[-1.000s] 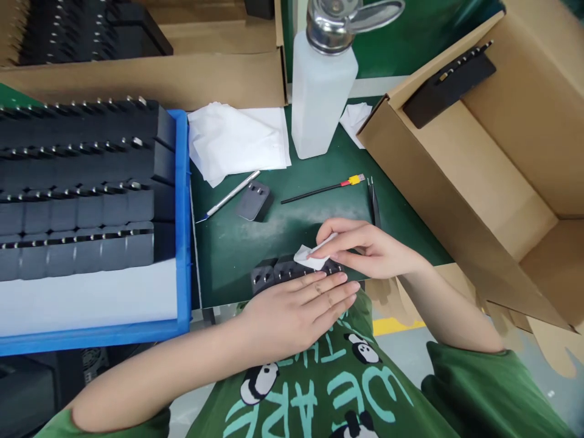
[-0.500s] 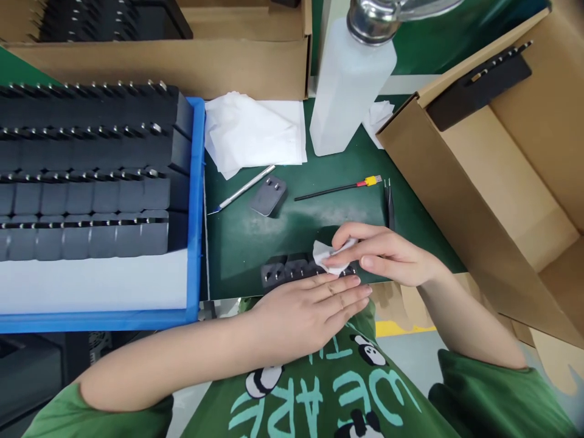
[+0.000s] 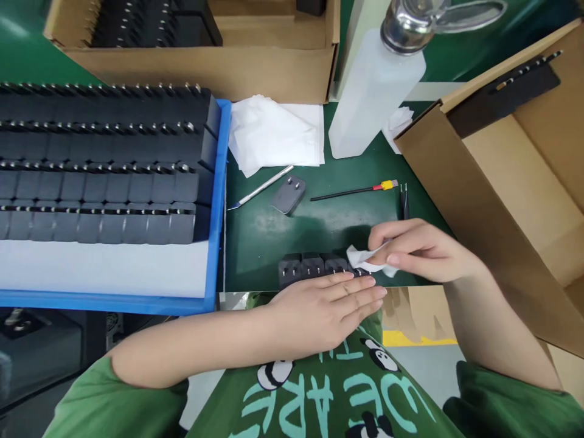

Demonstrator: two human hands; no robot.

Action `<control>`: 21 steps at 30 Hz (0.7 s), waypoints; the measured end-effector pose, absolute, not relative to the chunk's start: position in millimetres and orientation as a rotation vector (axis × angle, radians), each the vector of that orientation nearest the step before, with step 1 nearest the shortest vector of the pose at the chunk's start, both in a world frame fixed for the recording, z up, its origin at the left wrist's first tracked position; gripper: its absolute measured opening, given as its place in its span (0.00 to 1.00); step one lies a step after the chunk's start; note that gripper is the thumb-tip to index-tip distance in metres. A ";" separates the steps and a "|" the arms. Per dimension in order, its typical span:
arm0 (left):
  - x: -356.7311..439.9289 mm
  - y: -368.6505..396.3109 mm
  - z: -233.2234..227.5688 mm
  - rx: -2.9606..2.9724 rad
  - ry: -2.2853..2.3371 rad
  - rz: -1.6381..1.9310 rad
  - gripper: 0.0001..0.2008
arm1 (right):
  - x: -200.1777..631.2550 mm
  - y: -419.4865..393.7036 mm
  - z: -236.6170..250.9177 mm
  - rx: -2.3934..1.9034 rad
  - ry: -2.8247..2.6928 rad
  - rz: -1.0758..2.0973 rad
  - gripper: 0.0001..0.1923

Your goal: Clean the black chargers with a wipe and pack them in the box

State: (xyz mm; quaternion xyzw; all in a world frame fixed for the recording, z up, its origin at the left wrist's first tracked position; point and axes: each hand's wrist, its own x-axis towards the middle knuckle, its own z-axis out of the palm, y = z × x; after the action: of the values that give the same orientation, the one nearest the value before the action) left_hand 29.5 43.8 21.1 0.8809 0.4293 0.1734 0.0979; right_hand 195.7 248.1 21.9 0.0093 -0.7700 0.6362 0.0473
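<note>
Several black plug adapters [image 3: 312,265] stand in a row along the near edge of the green work surface, prongs up. My left hand [image 3: 328,307] lies flat with fingers stretched along the near side of that row, partly covering it. In my right hand [image 3: 417,249] a crumpled white wipe [image 3: 365,258] is pinched, and it rests over the right end of the row. The fingers and wipe hide the last adapter in part. Farther back, a single black adapter [image 3: 289,194] lies apart from the others, beside a craft knife [image 3: 261,187].
A blue-edged tray [image 3: 220,182] at left holds rows of black adapters. Behind are folded white wipes [image 3: 278,137], a pump bottle [image 3: 371,97] and a cardboard box [image 3: 201,70]. A cable with a yellow USB plug [image 3: 351,190], tweezers [image 3: 404,204] and another cardboard box [image 3: 469,201] are at right.
My right hand has slid the wipe rightward along the row to its right end. The left hand stays beside the adapters. The whole view has shifted slightly.
</note>
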 end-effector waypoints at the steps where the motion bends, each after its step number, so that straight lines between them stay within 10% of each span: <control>1: 28.8 43.9 20.9 2.610 1.254 0.497 0.21 | 190.0 248.8 26.0 -0.018 -2.322 1.942 0.16; 10: 27.3 44.5 19.5 2.671 1.224 0.436 0.22 | 105.3 214.3 30.4 0.357 -2.584 2.088 0.38; 21: 27.7 43.6 19.5 2.658 1.226 0.431 0.22 | 101.9 226.9 15.6 0.408 -2.352 2.336 0.32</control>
State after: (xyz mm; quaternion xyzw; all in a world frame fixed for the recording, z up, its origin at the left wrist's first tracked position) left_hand 27.7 43.6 19.5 0.8946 0.4127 0.1451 0.0914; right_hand 101.9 226.9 15.6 0.1215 -0.7006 0.6961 -0.0990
